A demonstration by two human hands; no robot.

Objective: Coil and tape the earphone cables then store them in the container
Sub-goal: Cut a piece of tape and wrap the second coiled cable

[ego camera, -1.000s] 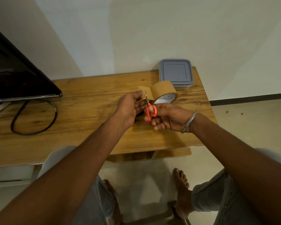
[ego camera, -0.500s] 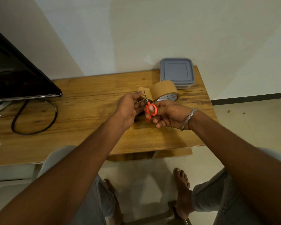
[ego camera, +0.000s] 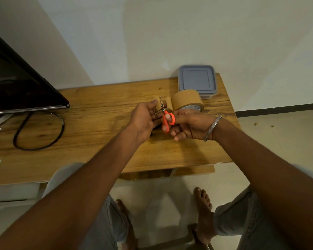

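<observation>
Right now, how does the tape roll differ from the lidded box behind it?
The tape roll is brown and round; the box is grey-blue and square. The tape roll stands on edge; the box lies flat. The tape roll has a strip drawn out to the left hand, with scissors at it; the box is lidded and untouched. Both are at the table's far right end.

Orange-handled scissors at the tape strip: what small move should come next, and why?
Probably close the small orange-handled scissors to sever the strip: the right hand holds their blades at the brown tape strip, which the left hand pinches stretched from the brown tape roll.
</observation>
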